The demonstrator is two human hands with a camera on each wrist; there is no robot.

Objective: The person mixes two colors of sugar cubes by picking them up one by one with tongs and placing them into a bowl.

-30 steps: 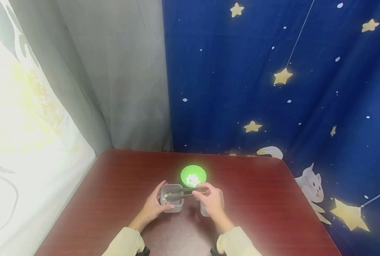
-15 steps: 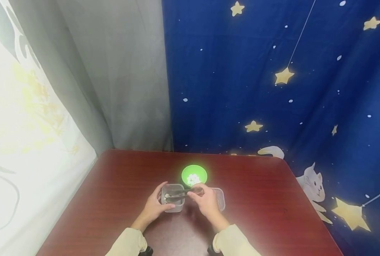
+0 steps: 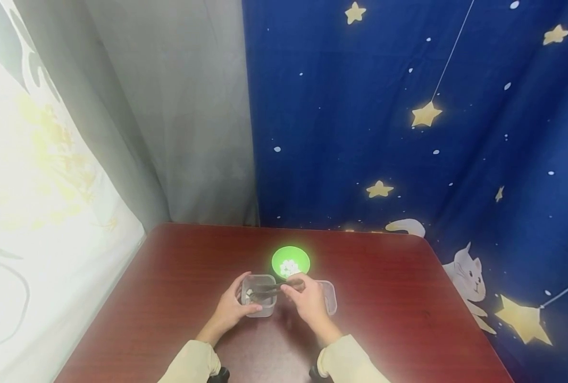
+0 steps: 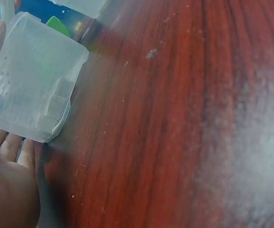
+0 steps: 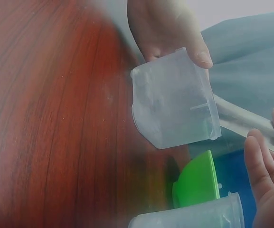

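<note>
My left hand [image 3: 231,308] holds a clear plastic container [image 3: 267,308] by its side, the thumb over the near rim. Whitish cube-like pieces [image 4: 54,110] show through its wall in the left wrist view. My right hand [image 3: 309,301] pinches metal tongs [image 3: 268,289], whose two arms reach left into the container. Beyond the hands stands a green bowl [image 3: 301,256] with several white pieces [image 3: 289,267] in it. Whether the tips of the tongs grip a piece, I cannot tell.
A second clear plastic container [image 3: 331,298] stands on the reddish-brown table [image 3: 384,303], partly behind my right hand. A blue star-patterned curtain [image 3: 322,133] and a grey curtain [image 3: 198,133] hang past the table's far edge.
My right hand has moved a little left, taking the tongs further over the container. The arms of the tongs have come closer together. My left hand keeps its hold on the container.
</note>
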